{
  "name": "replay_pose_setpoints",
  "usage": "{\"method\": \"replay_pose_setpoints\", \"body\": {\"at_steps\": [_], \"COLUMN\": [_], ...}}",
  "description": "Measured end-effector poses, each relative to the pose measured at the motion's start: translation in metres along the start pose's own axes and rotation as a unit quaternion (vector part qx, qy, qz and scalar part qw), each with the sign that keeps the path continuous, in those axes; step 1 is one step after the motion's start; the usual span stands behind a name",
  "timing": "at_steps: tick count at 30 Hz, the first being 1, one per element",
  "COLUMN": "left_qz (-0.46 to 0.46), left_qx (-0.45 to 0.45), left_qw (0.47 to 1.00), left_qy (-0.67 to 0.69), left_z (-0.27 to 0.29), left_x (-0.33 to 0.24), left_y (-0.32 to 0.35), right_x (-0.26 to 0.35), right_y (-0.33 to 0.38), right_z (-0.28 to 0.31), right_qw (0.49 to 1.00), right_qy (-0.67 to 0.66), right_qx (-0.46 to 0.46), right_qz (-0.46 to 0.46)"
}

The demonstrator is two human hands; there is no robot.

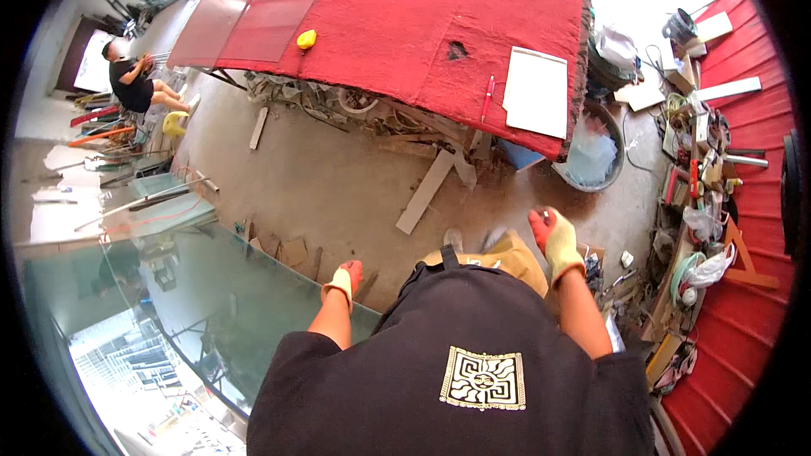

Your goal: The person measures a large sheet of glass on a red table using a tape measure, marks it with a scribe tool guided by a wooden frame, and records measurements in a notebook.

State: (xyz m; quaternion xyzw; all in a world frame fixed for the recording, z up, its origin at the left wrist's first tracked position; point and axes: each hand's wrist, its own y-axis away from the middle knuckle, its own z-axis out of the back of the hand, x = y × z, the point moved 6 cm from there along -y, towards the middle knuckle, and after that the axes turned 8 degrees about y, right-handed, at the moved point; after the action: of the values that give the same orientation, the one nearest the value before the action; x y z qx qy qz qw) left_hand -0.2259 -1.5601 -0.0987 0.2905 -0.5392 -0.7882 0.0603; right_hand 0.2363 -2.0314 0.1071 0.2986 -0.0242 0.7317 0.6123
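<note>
My left hand [345,279] wears a pale yellow glove with red fingers. Its fingers look curled in, with nothing showing in them, just beside the edge of a large glass sheet [253,287]. My right hand [556,241], gloved alike, is held out in front of me on the right. Its red fingers are bent together around a small dark and pale spot, too small to name. Neither hand touches the red-covered table [397,25] ahead. A white sheet [537,91] and a red pen [488,98] lie at that table's near right corner.
A tub [591,156] with a pale blue bag stands by the table's right corner. A flat board [427,190] lies on the floor ahead. Cluttered shelving [688,203] lines the red wall. A yellow object [307,39] rests on the table; a seated person [133,80] is far left.
</note>
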Motion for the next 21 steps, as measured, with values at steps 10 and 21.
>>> {"method": "replay_pose_setpoints", "body": {"at_steps": [10, 21], "left_qz": [-0.070, -0.094], "left_qx": [0.060, -0.063], "left_qw": [0.994, 0.992], "left_qy": [-0.062, 0.057], "left_z": [-0.083, -0.032], "left_x": [-0.092, -0.248], "left_y": [0.055, 0.033], "right_x": [0.207, 0.241], "right_y": [-0.194, -0.271], "right_z": [0.008, -0.034], "right_qw": [0.994, 0.990], "right_qy": [0.068, 0.129], "right_qx": [-0.004, 0.021], "right_qz": [0.088, 0.052]}}
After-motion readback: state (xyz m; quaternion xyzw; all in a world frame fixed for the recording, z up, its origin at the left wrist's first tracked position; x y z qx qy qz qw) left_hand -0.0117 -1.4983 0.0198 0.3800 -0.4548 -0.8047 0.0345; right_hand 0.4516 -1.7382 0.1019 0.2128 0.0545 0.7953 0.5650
